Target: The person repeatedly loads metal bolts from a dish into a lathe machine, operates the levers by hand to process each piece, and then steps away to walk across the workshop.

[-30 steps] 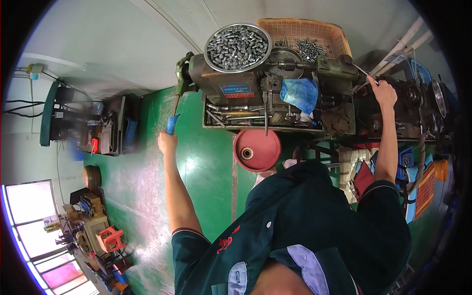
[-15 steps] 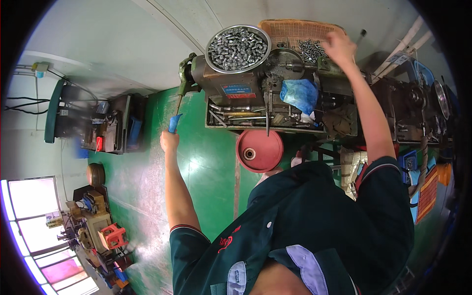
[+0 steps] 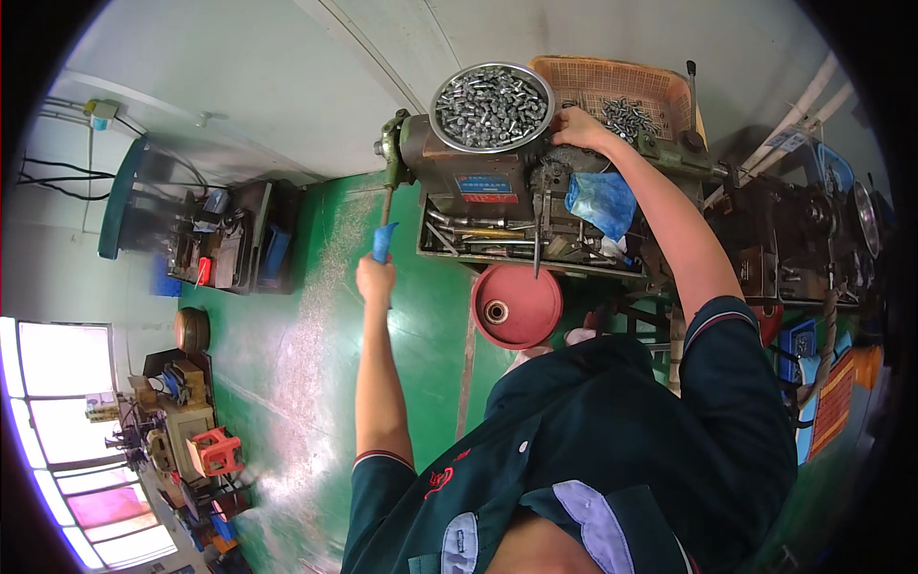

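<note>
My left hand (image 3: pixel 376 279) is closed around the lower end of a lever handle (image 3: pixel 382 243) wrapped in blue material, at the left end of a lathe-like machine (image 3: pixel 442 172). Beside the steel bowl (image 3: pixel 490 107), heaped with small metal parts, my right hand (image 3: pixel 580 127) reaches into the machine's working area. Its fingers are bent together, and their tips are partly hidden; what they hold is too small to make out. Behind the right wrist, an orange-brown plastic basket (image 3: pixel 612 77) holds more loose metal parts (image 3: pixel 628 117). A blue cloth (image 3: pixel 601 203) hangs on the machine's front, below my right forearm.
Tools and rods (image 3: pixel 478 232) lie in the machine's front tray. Under it, a red round drum (image 3: pixel 517 306) stands on the green floor (image 3: pixel 421 354). Another machine (image 3: pixel 798 215) is at the right, and a dark workbench (image 3: pixel 239 234) at the left. A red stool (image 3: pixel 216 451) stands further off.
My right hand has moved left from the basket to the machine beside the bowl. My left hand, still on the lever, has swung slightly right. The whole view has shifted a little.
</note>
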The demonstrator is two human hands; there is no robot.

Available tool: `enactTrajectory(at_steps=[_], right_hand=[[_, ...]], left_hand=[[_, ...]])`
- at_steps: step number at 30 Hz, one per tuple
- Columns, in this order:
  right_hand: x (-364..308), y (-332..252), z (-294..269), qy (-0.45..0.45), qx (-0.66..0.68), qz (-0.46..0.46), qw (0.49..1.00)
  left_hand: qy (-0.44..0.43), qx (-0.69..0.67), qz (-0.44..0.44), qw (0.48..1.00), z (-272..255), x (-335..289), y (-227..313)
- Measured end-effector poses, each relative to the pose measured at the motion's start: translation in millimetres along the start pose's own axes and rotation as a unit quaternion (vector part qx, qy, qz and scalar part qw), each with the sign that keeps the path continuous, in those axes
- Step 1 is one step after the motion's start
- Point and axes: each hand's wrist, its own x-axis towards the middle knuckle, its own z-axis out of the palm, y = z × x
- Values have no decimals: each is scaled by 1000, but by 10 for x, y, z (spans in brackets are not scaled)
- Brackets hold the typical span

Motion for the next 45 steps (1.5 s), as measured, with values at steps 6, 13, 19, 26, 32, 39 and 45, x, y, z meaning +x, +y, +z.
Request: enactTrajectory(at_steps=[6,13,19,26,32,39,45], right_hand=[[52,-47,49,-14,27,-46,998],[-81,-311,-332,-20,-152,25,988],[-45,-923,-512,315,-182,-75,928],[100,-1540,-178,83,-116,-112,983],[87,-1629,-143,68,-196,-58,976],[152,-1430,-182,73,-18,-161,984],[26,-1182,-613,118,256,-133,950]], left_hand=[[20,-47,-7,999,-27,-242,277],[37,-36,-15,999,-25,-266,265],[36,-42,-9,998,-52,-279,324],[32,-35,-12,999,-22,-255,259],[35,-39,-12,999,-33,-276,288],[34,-39,-10,999,-21,-269,287],[42,-44,-11,998,-10,-268,277]])
